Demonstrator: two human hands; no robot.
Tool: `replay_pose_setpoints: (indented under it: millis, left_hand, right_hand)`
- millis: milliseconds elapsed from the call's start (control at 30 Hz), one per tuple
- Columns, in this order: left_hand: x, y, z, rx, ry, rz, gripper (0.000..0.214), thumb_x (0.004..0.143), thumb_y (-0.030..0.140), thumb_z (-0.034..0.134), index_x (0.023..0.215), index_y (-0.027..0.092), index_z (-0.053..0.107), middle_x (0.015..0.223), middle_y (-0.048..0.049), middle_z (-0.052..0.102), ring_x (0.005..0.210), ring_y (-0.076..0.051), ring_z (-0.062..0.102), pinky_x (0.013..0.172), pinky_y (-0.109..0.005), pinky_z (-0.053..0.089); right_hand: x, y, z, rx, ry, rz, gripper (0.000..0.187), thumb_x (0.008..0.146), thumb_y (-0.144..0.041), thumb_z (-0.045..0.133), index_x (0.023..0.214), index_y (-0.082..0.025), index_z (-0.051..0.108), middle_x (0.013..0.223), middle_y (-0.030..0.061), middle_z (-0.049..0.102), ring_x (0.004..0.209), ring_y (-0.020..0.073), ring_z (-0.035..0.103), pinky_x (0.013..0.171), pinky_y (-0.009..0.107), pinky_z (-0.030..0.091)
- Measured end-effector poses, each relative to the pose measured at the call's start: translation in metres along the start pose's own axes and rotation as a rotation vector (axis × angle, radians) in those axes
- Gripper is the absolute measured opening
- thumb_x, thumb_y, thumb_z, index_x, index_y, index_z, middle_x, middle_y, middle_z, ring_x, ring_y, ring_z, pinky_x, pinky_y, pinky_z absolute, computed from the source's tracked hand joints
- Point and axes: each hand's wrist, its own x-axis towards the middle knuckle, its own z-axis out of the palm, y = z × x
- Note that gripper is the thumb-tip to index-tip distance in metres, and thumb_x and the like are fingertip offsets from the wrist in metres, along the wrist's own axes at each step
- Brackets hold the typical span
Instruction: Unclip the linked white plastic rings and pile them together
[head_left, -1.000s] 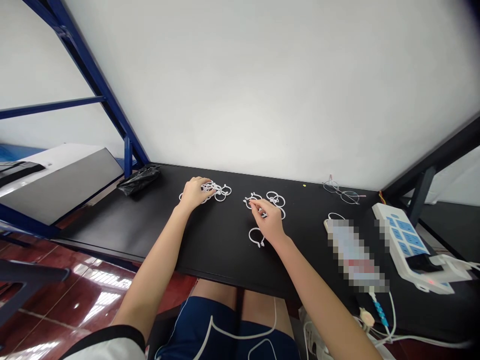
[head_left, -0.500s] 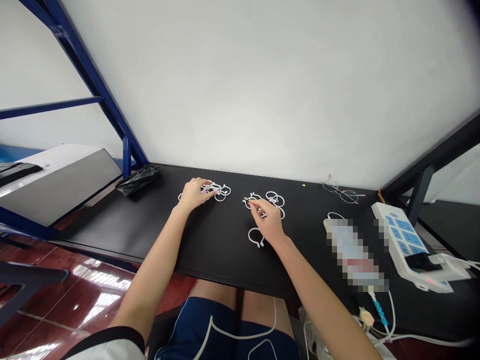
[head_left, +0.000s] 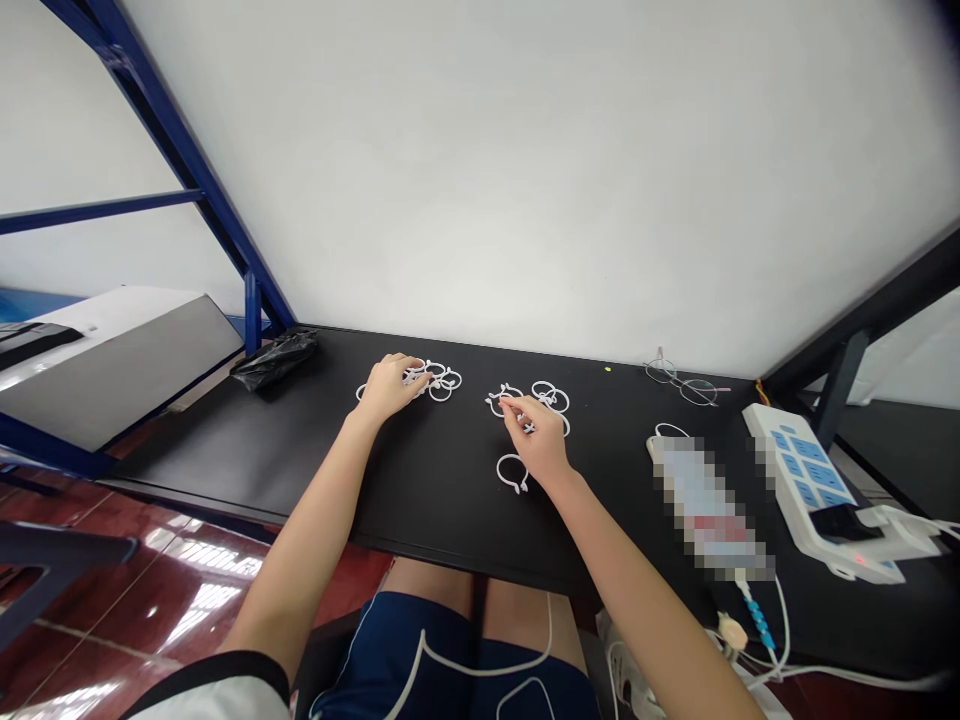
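White rings, thin and open-ended with knobbed tips, lie on a black desk in two loose clusters, one at each hand of the seated person. Nearest the person, a single ring lies apart, just to the near side of the right hand, its gap turned toward the person. Well to the right of that hand is a phone, its surface pixelated; farther right, a white power strip.

Right hand: thumb and forefinger tips drawn close together at the edge of a ring, other fingers curled and partly hidden. Whether the ring is gripped I cannot confirm. The right cluster lies partly beneath this hand and just beyond it.

Left hand: palm down, thumb slightly apart from the fingers, with rings showing beside and between them. A firm hold cannot be established.

Beyond the right hand and to its right, eyeglasses rest near the wall; beyond the left hand and to its left, a black plastic bag.

Assessed step: fingertip handling of rings, both hands engaged. Assessed requirement for any next move: a precise pinch on one ring, without dragging overlapping neighbours.
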Motion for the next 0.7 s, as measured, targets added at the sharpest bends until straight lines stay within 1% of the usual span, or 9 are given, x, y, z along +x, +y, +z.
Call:
replay_pose_setpoints:
  millis: [267, 367, 433, 500, 567, 600, 667, 700]
  left_hand:
    - [0.000, -0.002, 0.003, -0.010, 0.001, -0.003, 0.030, 0.089, 0.043, 0.053, 0.095, 0.019, 0.070, 0.097, -0.0089, 0.071, 0.094, -0.027, 0.061, 0.085, -0.039, 0.047]
    - [0.000, -0.002, 0.004, -0.021, 0.012, 0.004, 0.029, 0.090, 0.041, 0.052, 0.095, 0.019, 0.069, 0.097, -0.0088, 0.070, 0.094, -0.027, 0.061, 0.086, -0.039, 0.047]
    - [0.000, 0.003, 0.005, -0.030, 0.026, 0.016, 0.027, 0.090, 0.040, 0.052, 0.096, 0.019, 0.069, 0.099, -0.0088, 0.070, 0.097, -0.027, 0.060, 0.087, -0.039, 0.047]
    - [-0.001, 0.014, 0.007, -0.060, 0.052, 0.059, 0.026, 0.091, 0.038, 0.052, 0.098, 0.019, 0.068, 0.101, -0.0088, 0.069, 0.098, -0.026, 0.059, 0.089, -0.040, 0.047]
    - [-0.004, 0.030, 0.010, -0.133, 0.070, 0.155, 0.025, 0.093, 0.036, 0.050, 0.100, 0.019, 0.068, 0.100, -0.0086, 0.068, 0.097, -0.024, 0.059, 0.091, -0.040, 0.047]
    - [-0.005, 0.040, 0.012, -0.178, 0.058, 0.207, 0.025, 0.094, 0.034, 0.048, 0.102, 0.019, 0.067, 0.100, -0.0083, 0.068, 0.097, -0.023, 0.060, 0.092, -0.040, 0.047]
    - [-0.009, 0.059, 0.018, -0.233, -0.019, 0.323, 0.024, 0.095, 0.031, 0.048, 0.107, 0.019, 0.066, 0.100, -0.0084, 0.067, 0.096, -0.022, 0.060, 0.091, -0.038, 0.049]
    - [-0.010, 0.067, 0.021, -0.239, -0.082, 0.390, 0.025, 0.095, 0.030, 0.048, 0.111, 0.019, 0.065, 0.103, -0.0089, 0.066, 0.098, -0.022, 0.060, 0.092, -0.038, 0.049]
  right_hand:
    - [0.001, 0.002, -0.002, -0.040, 0.056, 0.008, 0.022, 0.094, -0.027, 0.051, 0.094, -0.020, 0.072, 0.079, 0.0055, 0.070, 0.067, 0.0155, 0.063, 0.057, 0.028, 0.055]
    - [0.002, 0.004, -0.004, -0.066, 0.121, 0.017, 0.021, 0.093, -0.027, 0.052, 0.092, -0.020, 0.071, 0.079, 0.0057, 0.070, 0.066, 0.0159, 0.063, 0.056, 0.029, 0.056]
    - [0.003, 0.007, -0.005, -0.086, 0.180, 0.029, 0.019, 0.093, -0.027, 0.053, 0.092, -0.020, 0.071, 0.080, 0.0060, 0.071, 0.067, 0.0165, 0.064, 0.056, 0.029, 0.056]
    - [0.005, 0.010, -0.007, -0.096, 0.234, 0.042, 0.018, 0.092, -0.026, 0.054, 0.092, -0.020, 0.071, 0.082, 0.0065, 0.072, 0.069, 0.0173, 0.066, 0.057, 0.029, 0.057]
    - [0.006, 0.013, -0.008, -0.093, 0.272, 0.055, 0.018, 0.091, -0.025, 0.054, 0.092, -0.020, 0.071, 0.084, 0.0074, 0.073, 0.072, 0.0180, 0.067, 0.057, 0.029, 0.058]
    - [0.006, 0.014, -0.008, -0.089, 0.288, 0.064, 0.018, 0.091, -0.024, 0.054, 0.092, -0.019, 0.071, 0.085, 0.0079, 0.073, 0.073, 0.0183, 0.068, 0.057, 0.029, 0.058]
    - [0.007, 0.015, -0.009, -0.081, 0.316, 0.091, 0.018, 0.090, -0.023, 0.054, 0.093, -0.019, 0.071, 0.086, 0.0085, 0.074, 0.074, 0.0189, 0.069, 0.057, 0.029, 0.058]
    - [0.008, 0.016, -0.010, -0.076, 0.325, 0.108, 0.018, 0.090, -0.023, 0.054, 0.093, -0.018, 0.071, 0.087, 0.0088, 0.074, 0.075, 0.0191, 0.070, 0.057, 0.029, 0.058]
